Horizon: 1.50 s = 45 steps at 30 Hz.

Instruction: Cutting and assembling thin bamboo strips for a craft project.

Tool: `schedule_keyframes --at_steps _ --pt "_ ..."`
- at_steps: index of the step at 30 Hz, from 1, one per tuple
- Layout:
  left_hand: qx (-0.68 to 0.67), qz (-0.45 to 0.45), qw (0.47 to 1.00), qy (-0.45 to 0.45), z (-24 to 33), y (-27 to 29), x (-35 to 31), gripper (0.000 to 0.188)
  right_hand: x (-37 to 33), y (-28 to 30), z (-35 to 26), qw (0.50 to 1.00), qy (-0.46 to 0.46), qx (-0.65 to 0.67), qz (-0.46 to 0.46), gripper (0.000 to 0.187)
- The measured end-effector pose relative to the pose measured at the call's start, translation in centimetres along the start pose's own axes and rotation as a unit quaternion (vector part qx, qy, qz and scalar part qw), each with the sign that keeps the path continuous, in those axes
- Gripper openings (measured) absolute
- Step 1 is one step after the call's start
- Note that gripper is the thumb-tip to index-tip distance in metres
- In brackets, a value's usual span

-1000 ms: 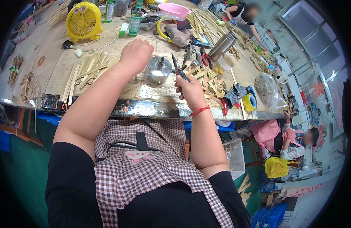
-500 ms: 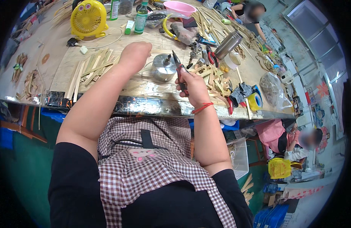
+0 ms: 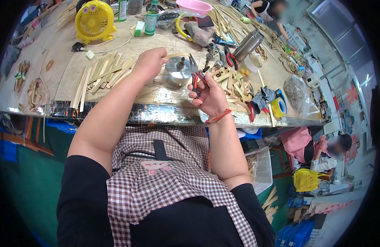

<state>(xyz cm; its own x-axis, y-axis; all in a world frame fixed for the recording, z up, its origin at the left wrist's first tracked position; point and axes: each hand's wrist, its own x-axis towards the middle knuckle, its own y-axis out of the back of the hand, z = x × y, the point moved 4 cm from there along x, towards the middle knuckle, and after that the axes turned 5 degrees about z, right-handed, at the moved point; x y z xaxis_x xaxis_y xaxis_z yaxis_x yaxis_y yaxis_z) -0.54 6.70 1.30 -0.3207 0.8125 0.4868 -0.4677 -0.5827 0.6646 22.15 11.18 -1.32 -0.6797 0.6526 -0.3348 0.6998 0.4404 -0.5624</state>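
Observation:
My left hand (image 3: 149,64) is closed, pinching a thin bamboo strip (image 3: 177,54) that reaches rightward behind a round metal alcohol burner (image 3: 178,77). A dark wick holder rises from the burner's top. My right hand (image 3: 211,96) is wrapped round needle-nose pliers (image 3: 195,76) with red and black handles. Their jaws point up, just right of the burner and near the strip's far end. Whether the jaws touch the strip, I cannot tell. Flat bamboo strips (image 3: 100,74) lie beside my left forearm, and short bamboo pieces (image 3: 235,86) are heaped right of my right hand.
Along the back stand a yellow fan (image 3: 94,22), a green bottle (image 3: 151,19) and a pink basin (image 3: 194,6). To the right are a steel flask (image 3: 248,45), another pair of pliers (image 3: 230,58), yellow tape (image 3: 278,107) and a plastic bag (image 3: 297,92). Two other people are at the right.
My right hand has rolled over, showing more of the palm side and fingers, and the pliers have turned more upright. My left hand has shifted slightly right, with the strip showing more clearly.

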Motion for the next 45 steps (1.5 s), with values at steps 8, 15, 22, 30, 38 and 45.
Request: schedule_keyframes --at_steps 8,15,22,30,38,45 --pt "0.083 -0.016 0.996 -0.041 1.5 1.3 0.7 0.016 -0.2 -0.2 0.1 1.000 0.002 -0.006 0.019 0.043" --pt "0.153 -0.054 0.984 -0.075 2.7 0.9 1.8 0.017 -0.4 1.2 -0.7 0.997 0.030 -0.067 0.040 0.040" --pt "0.148 -0.082 0.985 -0.022 0.9 1.2 0.7 0.020 -0.3 0.3 0.0 0.988 0.045 -0.119 0.083 0.033" --pt "0.159 -0.063 0.985 -0.029 0.9 2.1 0.1 0.021 -0.2 -0.8 -0.6 0.958 0.077 -0.247 0.127 0.032" --pt "0.128 -0.069 0.989 -0.022 0.6 2.2 0.4 0.019 0.5 -1.0 -0.4 0.987 0.042 -0.134 0.073 0.039" --pt "0.107 -0.050 0.993 -0.027 1.4 1.2 1.3 0.017 1.1 0.3 1.3 0.994 -0.032 0.101 -0.038 0.045"
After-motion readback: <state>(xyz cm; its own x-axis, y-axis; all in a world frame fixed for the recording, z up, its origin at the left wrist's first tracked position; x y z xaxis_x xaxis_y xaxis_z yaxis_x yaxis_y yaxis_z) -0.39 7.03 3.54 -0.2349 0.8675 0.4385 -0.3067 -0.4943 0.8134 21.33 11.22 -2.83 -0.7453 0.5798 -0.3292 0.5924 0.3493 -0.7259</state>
